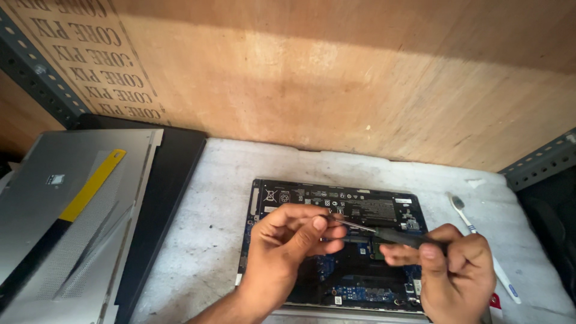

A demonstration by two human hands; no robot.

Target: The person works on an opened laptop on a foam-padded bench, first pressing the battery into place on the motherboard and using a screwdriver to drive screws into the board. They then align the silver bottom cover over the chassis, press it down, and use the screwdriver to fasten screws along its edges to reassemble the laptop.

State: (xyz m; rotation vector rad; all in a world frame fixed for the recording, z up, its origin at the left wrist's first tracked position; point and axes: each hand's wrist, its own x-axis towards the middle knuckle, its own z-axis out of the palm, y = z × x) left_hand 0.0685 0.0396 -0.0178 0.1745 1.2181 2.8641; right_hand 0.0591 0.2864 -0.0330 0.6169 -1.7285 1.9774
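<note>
**Two hands on a screwdriver over an opened laptop**

The screwdriver (367,230) lies almost level above the middle of the laptop (336,246), its thin metal shaft running left and its dark handle right. The left hand (288,252) has its fingers curled, thumb and forefinger pinched on the shaft near the tip. The right hand (453,270) is closed round the handle, thumb on top, fingertips pressed in from the side.

The laptop lies open side up, with no bottom cover on it: a black battery (354,205) fills the far strip, and blue circuit boards show between and below the hands. It rests on a pale grey mat (210,240) that covers the bench.

Just right of the laptop lies a white toothbrush (480,243), head away from the person. Well to the left, a grey cover (66,228) with a yellow strip (93,185) across it rests partly on a black panel (165,198). A plywood wall (336,78) stands behind, with grey slotted metal angles at both sides.
</note>
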